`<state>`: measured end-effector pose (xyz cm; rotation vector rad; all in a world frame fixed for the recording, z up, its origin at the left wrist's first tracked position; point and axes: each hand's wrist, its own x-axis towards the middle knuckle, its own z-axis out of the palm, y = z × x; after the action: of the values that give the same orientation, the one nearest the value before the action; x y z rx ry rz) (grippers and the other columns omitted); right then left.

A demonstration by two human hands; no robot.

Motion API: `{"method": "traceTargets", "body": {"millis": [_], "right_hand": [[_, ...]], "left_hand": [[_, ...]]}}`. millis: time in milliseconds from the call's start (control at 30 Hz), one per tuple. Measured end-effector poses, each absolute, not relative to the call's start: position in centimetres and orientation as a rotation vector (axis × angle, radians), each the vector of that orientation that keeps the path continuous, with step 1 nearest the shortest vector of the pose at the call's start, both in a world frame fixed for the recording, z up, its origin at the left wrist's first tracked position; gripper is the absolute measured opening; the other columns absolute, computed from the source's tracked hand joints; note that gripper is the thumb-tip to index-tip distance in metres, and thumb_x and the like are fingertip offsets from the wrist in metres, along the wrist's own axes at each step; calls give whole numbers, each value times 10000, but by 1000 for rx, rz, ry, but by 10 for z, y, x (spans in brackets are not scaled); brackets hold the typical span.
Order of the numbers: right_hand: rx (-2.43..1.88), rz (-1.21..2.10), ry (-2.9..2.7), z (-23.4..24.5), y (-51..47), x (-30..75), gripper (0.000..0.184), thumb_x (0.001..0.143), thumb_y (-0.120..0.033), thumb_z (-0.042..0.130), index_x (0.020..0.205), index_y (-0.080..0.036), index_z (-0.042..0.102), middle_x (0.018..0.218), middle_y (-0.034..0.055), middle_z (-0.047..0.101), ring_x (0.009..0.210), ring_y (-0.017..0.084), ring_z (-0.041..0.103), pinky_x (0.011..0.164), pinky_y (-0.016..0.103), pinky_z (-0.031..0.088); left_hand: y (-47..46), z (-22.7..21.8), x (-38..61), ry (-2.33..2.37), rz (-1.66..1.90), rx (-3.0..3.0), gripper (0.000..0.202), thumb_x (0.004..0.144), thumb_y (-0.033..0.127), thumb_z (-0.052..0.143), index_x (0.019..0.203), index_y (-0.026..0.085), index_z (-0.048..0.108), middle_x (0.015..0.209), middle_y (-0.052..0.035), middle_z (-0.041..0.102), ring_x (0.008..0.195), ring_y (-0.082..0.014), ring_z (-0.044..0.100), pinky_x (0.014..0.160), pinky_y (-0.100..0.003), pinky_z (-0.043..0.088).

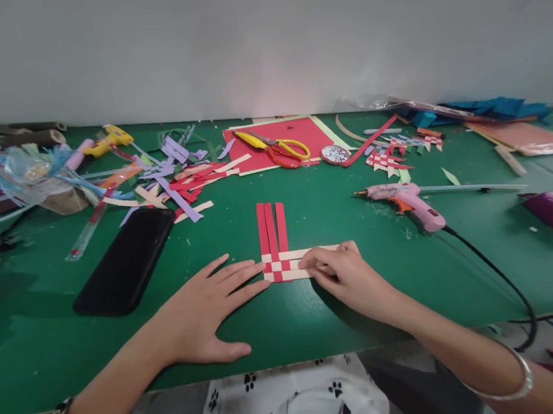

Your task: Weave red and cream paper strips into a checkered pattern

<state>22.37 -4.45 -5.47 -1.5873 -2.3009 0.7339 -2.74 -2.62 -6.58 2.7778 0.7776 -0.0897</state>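
Red paper strips (263, 229) stand away from me on the green table and cross cream paper strips (292, 275) in a small checkered weave (276, 267). My left hand (208, 309) lies with fingers spread, its fingertips touching the weave's left edge. On the other side, my right hand (348, 272) pinches a cream strip near the right ends of the strips, thumb and index finger together. The far right ends of the cream strips are partly hidden under that hand.
A black phone (125, 262) lies to the left. At right rests a pink glue gun (407, 201) with a trailing cord. Behind are yellow-and-red scissors (279, 149) on red paper (244, 154), several paper scraps (188, 184), and small woven checkered pieces (384, 161).
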Motion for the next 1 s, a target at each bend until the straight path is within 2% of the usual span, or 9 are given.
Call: {"method": "traceTargets", "body": {"millis": [200,333,433,533,700,833,1000], "right_hand": [[-1575,532,-2339,-61,-43,223,130,799,-103,450,789,-190,546,540,-68,548,468,79,409,694,269,270],[-1536,222,-2348,-63,-46,225,80,784,-132,497,782,-188,554,713,-15,630,651,134,535,666,266,278],[-1571,-109,-2288,-60,-52,227,92,813,-198,478,821,-188,569,782,24,625,722,173,533,677,288,302],[-1670,-268,-2148,-58,-61,229,171,854,-243,409,871,-181,567,803,46,623,721,182,533,689,302,327],[-1915,-281,-2016,-63,-65,230,246,862,-352,390,917,-166,541,887,87,614,791,223,537,680,323,361],[-2005,-245,-2025,-67,-57,230,367,836,-442,401,1027,-144,498,974,134,581,848,264,523,657,342,381],[-2049,-215,-2026,-64,-46,227,486,817,-458,409,1173,-127,415,993,158,564,876,283,519,687,369,393]], "left_hand": [[-28,-66,-25,745,25,2850,741,732,594,467,1355,240,276,1388,-64,345,1235,-278,342,1056,-459,71],[-30,-69,-18,721,116,2891,727,767,650,371,1318,178,339,1369,-96,370,1224,-271,352,1048,-438,40],[-33,-71,-11,697,113,2891,788,764,697,311,1325,144,319,1352,-110,394,1210,-266,364,1034,-418,81],[-36,-71,-4,748,108,2874,834,738,732,297,1329,144,322,1327,-119,422,1180,-282,384,1004,-415,149],[-48,-67,11,857,152,2857,806,769,705,287,1302,106,374,1280,-139,461,1121,-279,418,937,-380,248],[-58,-67,24,971,172,2846,765,795,679,269,1275,103,417,1249,-128,492,1103,-276,425,912,-374,264],[-61,-72,30,1001,203,2845,774,798,686,230,1294,113,393,1236,-100,510,1076,-255,437,909,-378,263]]}}
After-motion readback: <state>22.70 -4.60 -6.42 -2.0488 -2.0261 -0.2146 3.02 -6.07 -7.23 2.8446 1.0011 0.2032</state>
